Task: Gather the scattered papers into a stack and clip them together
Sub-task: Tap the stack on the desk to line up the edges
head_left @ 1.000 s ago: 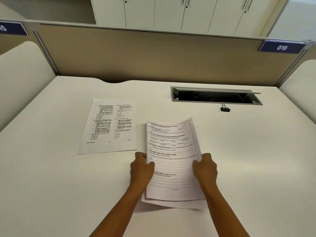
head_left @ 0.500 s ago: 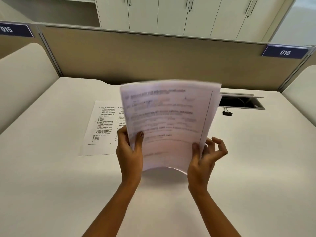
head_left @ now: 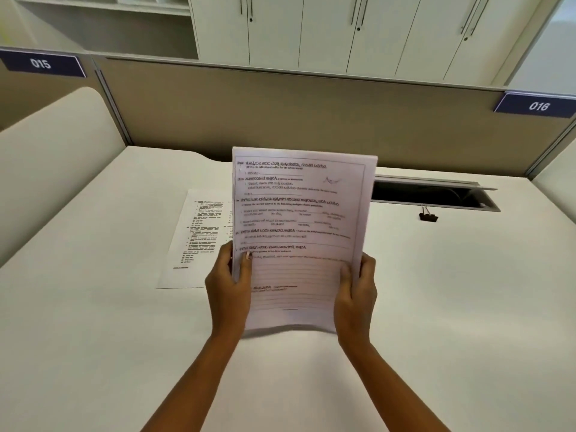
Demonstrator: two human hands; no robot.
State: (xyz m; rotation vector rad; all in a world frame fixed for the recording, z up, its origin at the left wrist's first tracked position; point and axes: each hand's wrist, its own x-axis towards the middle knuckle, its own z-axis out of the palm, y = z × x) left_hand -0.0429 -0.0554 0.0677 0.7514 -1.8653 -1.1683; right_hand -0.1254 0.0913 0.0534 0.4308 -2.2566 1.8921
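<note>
I hold a thin stack of printed papers [head_left: 300, 232] upright in front of me, its bottom edge resting on or just above the white desk [head_left: 93, 338]. My left hand [head_left: 229, 286] grips its left edge, thumb on the front. My right hand [head_left: 357, 294] grips the right edge. One more printed sheet [head_left: 196, 238] lies flat on the desk to the left, partly hidden behind the stack. A small black binder clip [head_left: 428, 216] sits on the desk at the right, apart from both hands.
An open cable slot [head_left: 436, 198] with a raised lid runs along the back right of the desk, just behind the clip. A beige partition [head_left: 280, 110] closes the far side, with side panels left and right.
The papers lay flat on the desk under both hands a second ago. I have lifted them and stood them upright, squared between both hands.
</note>
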